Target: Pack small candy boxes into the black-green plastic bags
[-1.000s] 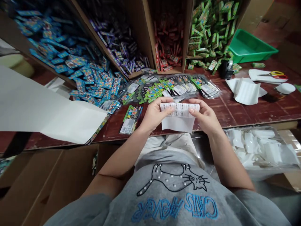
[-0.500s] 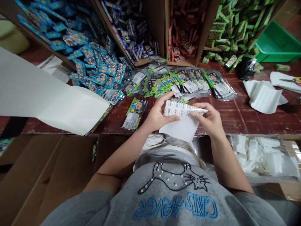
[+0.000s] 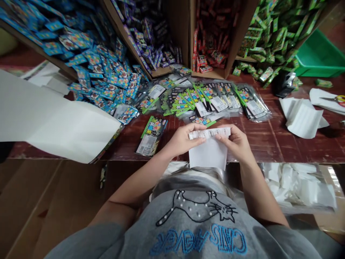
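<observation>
Between my hands is a white sticker sheet (image 3: 208, 154) with rows of small round printed labels along its folded upper part. My left hand (image 3: 185, 138) pinches the left end of the fold, thumb in front. At the other end, my right hand (image 3: 234, 139) grips the fold the same way. The lower part of the sheet hangs blank toward my lap. Just beyond my fingers lie fanned black-and-green printed pouches (image 3: 205, 97) in clear plastic. One separate pouch (image 3: 152, 136) rests on the table left of my left hand.
Open cartons behind hold blue packets (image 3: 99, 68), purple packets (image 3: 153, 39), red packets (image 3: 210, 46) and green packets (image 3: 275, 36). At right are a green bin (image 3: 320, 57), a black tape dispenser (image 3: 284, 84), white sheets (image 3: 304, 118) and scissors (image 3: 336, 99). A large white sheet (image 3: 61, 122) juts in from the left.
The sheet's printed upper part has gone from a slanted, loose fold to a narrow, level one. My right hand has moved slightly left and down, and the view has shifted a little.
</observation>
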`<state>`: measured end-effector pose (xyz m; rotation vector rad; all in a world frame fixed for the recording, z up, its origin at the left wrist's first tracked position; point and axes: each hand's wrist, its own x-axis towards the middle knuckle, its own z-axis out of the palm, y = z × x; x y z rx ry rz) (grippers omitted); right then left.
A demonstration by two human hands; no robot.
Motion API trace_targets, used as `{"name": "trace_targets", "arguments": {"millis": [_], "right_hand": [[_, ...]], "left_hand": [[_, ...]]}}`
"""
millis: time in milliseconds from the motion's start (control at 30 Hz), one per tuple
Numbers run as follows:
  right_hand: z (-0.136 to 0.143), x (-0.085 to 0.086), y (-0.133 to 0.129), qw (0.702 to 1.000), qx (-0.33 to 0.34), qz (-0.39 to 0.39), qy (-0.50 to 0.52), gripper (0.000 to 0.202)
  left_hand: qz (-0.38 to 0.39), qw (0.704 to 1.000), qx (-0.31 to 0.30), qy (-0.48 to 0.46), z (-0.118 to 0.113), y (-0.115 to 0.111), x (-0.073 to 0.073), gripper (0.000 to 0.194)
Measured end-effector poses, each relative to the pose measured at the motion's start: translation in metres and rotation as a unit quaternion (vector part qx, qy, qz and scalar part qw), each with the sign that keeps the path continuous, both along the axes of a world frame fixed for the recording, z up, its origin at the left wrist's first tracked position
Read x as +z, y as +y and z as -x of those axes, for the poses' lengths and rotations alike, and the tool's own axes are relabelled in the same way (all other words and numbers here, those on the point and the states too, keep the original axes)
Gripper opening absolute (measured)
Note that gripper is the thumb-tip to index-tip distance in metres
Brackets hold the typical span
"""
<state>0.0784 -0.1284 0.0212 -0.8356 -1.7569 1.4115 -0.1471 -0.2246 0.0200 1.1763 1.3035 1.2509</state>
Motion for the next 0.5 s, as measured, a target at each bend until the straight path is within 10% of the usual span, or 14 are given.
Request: {"name": "trace_targets", "arguments": {"millis": [267, 500], "right_hand": [[0.002, -0.019, 0.011, 0.997, 0.003, 0.078, 0.024, 0.031], [0.003, -0.018, 0.009, 0.997, -0.009, 0.082, 0.01, 0.034]], "left_hand": [[0.052, 0.986, 0.039, -0.153, 0.018, 0.009, -0.008, 0.059], [0.039, 0.989, 0.119, -0.078, 0.011, 0.01, -0.009, 0.05]]}}
